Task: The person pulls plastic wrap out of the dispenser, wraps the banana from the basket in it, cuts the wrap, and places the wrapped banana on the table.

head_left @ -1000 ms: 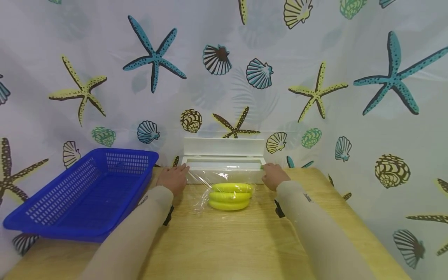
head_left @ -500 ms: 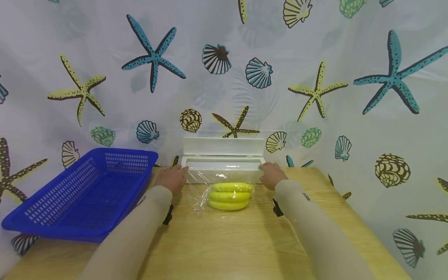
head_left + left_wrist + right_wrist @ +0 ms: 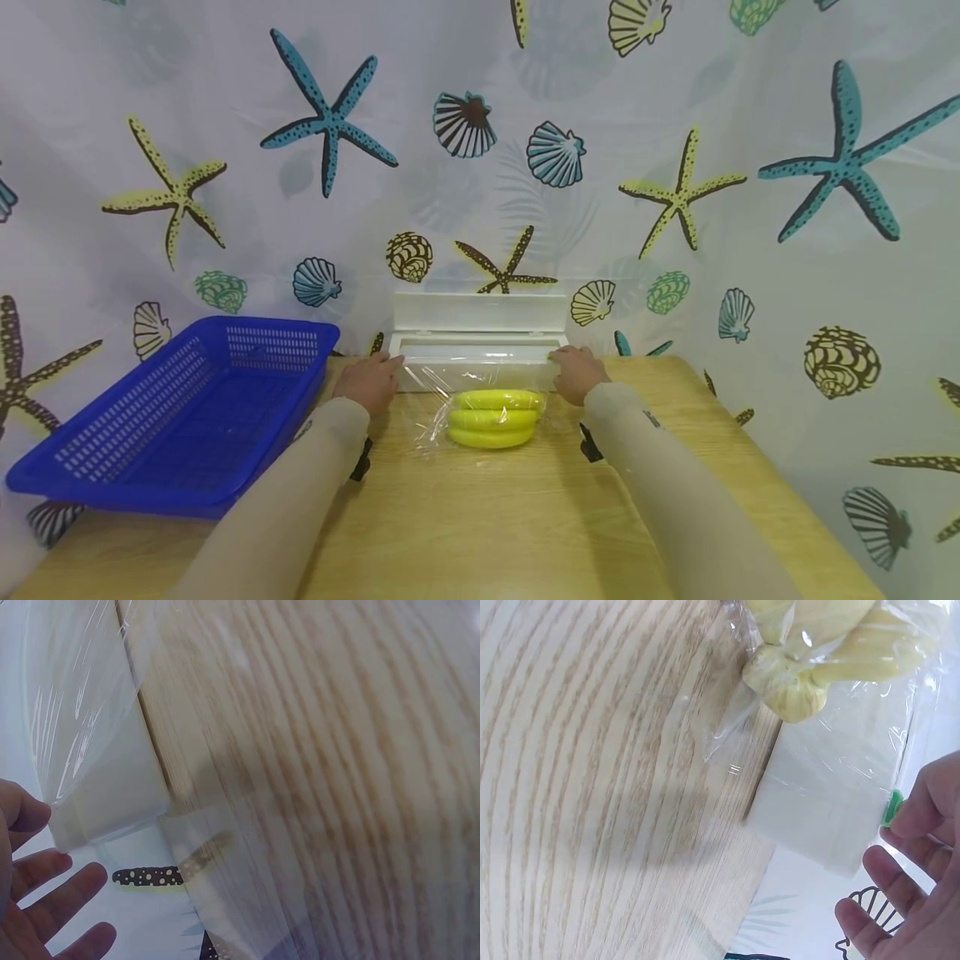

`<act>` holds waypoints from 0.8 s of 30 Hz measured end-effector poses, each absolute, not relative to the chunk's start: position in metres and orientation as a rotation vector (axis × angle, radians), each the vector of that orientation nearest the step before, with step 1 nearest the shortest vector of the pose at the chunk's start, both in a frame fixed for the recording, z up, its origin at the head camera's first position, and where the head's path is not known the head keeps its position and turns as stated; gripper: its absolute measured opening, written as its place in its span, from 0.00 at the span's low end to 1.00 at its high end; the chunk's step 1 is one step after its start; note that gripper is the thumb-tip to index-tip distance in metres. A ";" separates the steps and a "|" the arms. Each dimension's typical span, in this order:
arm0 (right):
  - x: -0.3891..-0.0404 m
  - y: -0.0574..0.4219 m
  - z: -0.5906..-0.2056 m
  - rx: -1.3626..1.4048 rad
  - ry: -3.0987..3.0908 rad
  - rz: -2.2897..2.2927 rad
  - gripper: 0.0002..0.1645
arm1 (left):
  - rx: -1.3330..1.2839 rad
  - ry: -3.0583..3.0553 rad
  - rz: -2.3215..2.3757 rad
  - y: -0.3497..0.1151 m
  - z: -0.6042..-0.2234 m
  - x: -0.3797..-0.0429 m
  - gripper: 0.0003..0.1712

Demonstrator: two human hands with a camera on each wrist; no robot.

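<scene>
A white cling film dispenser (image 3: 480, 313) stands at the back of the table with its lid raised. Clear cling film (image 3: 79, 742) runs from its front edge down over a bunch of yellow bananas (image 3: 493, 419), partly wrapped and lying just in front. My left hand (image 3: 369, 383) holds the dispenser's left corner, thumb at the top edge, other fingers spread past the end. At the right end, my right hand (image 3: 579, 375) pinches a small green slide cutter (image 3: 892, 808) on the front edge. The bananas' stem end (image 3: 791, 686) shows through the film in the right wrist view.
A blue plastic basket (image 3: 292, 400) with perforated walls sits to the left, beside my left forearm. A curtain (image 3: 487, 208) printed with starfish and shells hangs close behind the dispenser and along the wooden table's (image 3: 480, 517) right side.
My right hand has shifted slightly left along the dispenser's front edge with the slide cutter. My left hand, the bananas and the dispenser have stayed put.
</scene>
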State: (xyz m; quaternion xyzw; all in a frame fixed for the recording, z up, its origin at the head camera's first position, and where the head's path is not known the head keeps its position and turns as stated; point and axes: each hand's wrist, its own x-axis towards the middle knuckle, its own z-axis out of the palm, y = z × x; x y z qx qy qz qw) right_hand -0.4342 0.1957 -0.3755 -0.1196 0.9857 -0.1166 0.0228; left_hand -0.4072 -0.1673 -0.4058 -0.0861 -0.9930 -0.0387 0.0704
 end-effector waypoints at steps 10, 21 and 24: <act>-0.443 0.192 -0.383 -0.389 3.061 -0.354 0.30 | -0.337 -2.966 0.082 -0.168 -0.407 -0.411 0.20; -0.445 0.190 -0.378 -0.451 3.085 -0.224 0.28 | -0.228 -2.994 -0.108 -0.167 -0.404 -0.408 0.26; -0.447 0.190 -0.380 -0.433 3.089 -0.247 0.29 | -0.232 -2.991 -0.059 -0.167 -0.404 -0.407 0.25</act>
